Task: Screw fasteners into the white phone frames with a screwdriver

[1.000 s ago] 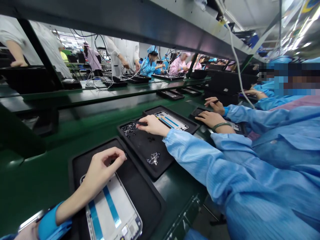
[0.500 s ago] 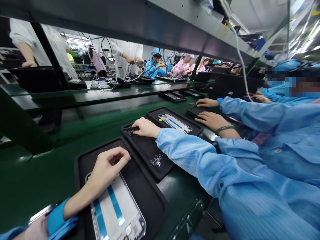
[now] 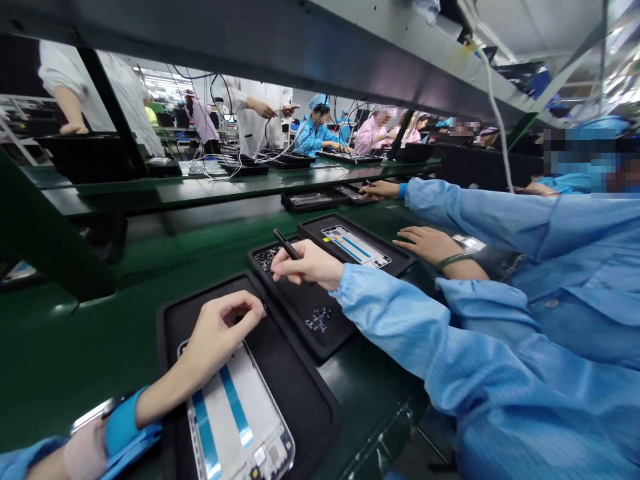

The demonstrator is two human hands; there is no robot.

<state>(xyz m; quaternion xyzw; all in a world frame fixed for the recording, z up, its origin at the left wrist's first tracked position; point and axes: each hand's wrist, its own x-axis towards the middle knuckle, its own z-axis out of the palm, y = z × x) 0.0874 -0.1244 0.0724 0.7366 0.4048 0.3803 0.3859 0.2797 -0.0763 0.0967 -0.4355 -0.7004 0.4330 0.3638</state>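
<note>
My right hand (image 3: 307,263) is shut on slim black tweezers (image 3: 287,244), raised a little above a black parts tray (image 3: 313,333). That tray holds a heap of tiny dark parts (image 3: 266,259) and a small cluster of silvery parts (image 3: 319,320). My left hand (image 3: 220,333) hangs curled just above the top edge of a phone frame (image 3: 237,413), which lies in a black tray (image 3: 300,380). Its fingertips are pinched together, and I cannot tell whether they hold a small part.
A co-worker's hand with a green bangle (image 3: 425,245) rests beside a tray holding another phone frame (image 3: 355,245). Their other hand (image 3: 383,190) reaches toward trays along the green conveyor belt (image 3: 125,263). A dark shelf beam (image 3: 250,60) runs overhead, and workers in smocks sit beyond it.
My right hand has lifted off the tray, and the tweezers now point up. The co-worker's far hand has moved away from me along the belt. My left hand stays curled over the frame.
</note>
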